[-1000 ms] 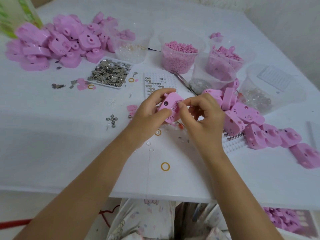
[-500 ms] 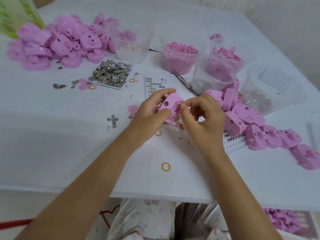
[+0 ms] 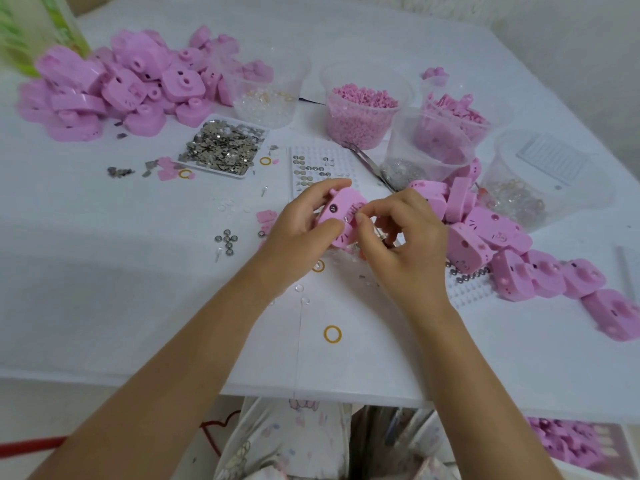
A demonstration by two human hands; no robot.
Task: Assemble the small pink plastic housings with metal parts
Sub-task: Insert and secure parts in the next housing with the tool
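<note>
Your left hand (image 3: pixel 304 230) grips the pink housing (image 3: pixel 341 211) while your right hand (image 3: pixel 407 247) pinches its face, thumb to forefinger (any part between is too small to tell).

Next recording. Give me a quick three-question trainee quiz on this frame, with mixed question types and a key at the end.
1. True or false: the left hand and the right hand both touch the same pink housing.
2. Where is the flat tray of small metal pieces? A) on the table, beyond the hands and to their left; B) in the person's lap; C) inside a clear tub.
3. Fill in: the lone ring lying nearest the table's front edge is ____ in colour.
Key: 1 true; 2 A; 3 yellow.
</note>
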